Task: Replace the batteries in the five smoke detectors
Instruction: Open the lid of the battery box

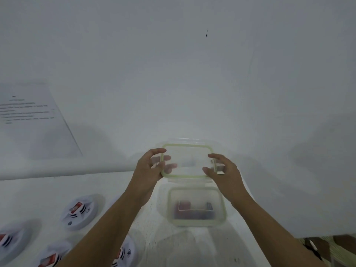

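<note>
I grip the lid (pixel 187 145) by its side edges, left hand (pixel 148 166) and right hand (pixel 221 170) curled on one each, above the open box (pixel 223 209) of batteries (pixel 194 211) on the bench (pixel 48 189); smoke detectors (pixel 79 211) lie nearer my left hand.

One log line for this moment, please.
left grip + right grip: holding lid above | container: open, on table, contents blurred | smoke detectors: untouched, left side

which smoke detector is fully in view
The rearmost smoke detector: it alone shows whole. The left-edge detector and bottom-edge detector are cropped by the frame; the fourth detector is partly behind the left arm.
</note>
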The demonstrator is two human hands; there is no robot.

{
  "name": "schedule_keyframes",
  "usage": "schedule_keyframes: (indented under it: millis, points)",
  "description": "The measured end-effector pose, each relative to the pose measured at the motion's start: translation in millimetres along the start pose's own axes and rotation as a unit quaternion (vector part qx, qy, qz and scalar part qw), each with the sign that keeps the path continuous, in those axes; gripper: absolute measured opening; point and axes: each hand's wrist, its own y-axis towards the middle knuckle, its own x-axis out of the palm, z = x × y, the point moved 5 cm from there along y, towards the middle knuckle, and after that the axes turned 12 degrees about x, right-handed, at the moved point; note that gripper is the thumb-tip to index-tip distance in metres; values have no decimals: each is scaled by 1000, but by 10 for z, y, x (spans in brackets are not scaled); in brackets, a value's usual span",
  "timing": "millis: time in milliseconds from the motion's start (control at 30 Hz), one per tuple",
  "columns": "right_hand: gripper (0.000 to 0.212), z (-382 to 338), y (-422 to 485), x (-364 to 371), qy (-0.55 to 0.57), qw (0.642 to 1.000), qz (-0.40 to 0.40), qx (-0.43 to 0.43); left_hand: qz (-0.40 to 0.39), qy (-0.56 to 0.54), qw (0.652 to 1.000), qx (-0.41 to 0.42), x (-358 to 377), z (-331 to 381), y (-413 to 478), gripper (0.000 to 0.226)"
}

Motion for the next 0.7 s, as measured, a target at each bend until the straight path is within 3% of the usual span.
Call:
schedule_keyframes:
  millis: [167, 333, 467, 700]
  points:
    - [36, 216, 444, 76, 5, 997, 4, 73, -4, 65, 997, -49, -27, -424, 307, 25]
    - [32, 593, 625, 170, -34, 988, -52, 143, -81, 163, 976, -119, -11, -890, 417, 42]
    - [30, 796, 681, 185, -116, 978, -41, 170, -138, 296, 938, -119, -27, -1125, 389, 55]
    - [24, 763, 556, 151, -87, 979, -23, 182, -167, 456, 871, -72, -52, -1126, 400, 53]
